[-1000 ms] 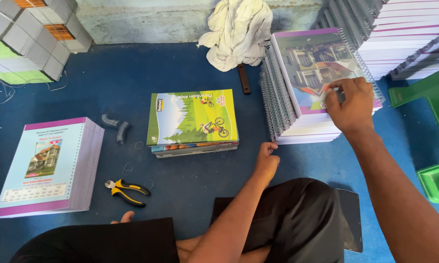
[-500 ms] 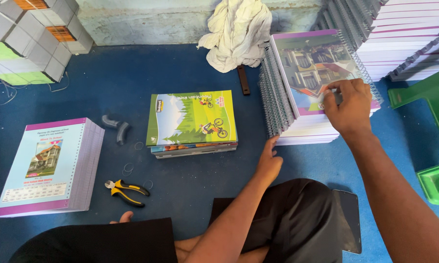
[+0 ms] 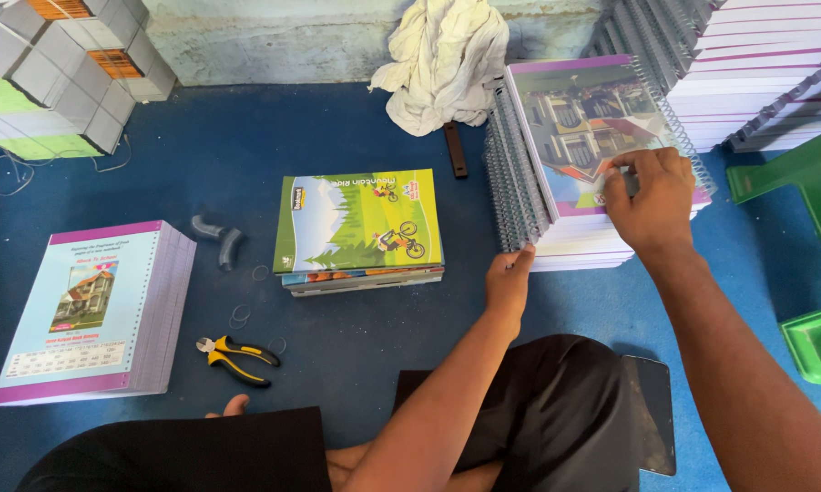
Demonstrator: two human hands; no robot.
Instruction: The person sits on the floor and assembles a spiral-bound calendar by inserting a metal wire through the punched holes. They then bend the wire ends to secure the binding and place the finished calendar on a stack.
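- The stack of spiral-bound notebooks (image 3: 592, 164) sits on the blue floor.
- Left of it lies a green-covered book pile (image 3: 360, 228).
- The right hand (image 3: 647, 196) presses on the stack's top cover, fingers curled at its edge.
- The left hand (image 3: 509, 278) touches the stack's near corner, fingers loose, grasping nothing.
- Further left lie yellow-handled pliers (image 3: 237, 357).

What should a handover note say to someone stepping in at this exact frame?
Left hand: fingers on the lower front corner of the spiral-bound stack, holding nothing.
Right hand: flat on the stack's top cover, fingertips at its right edge.
Nearby on the blue floor: green-covered book pile, purple-edged unbound stack, yellow-handled pliers, white cloth.
Done: one stack spiral-bound. Left: the purple-edged stack shows no spirals.
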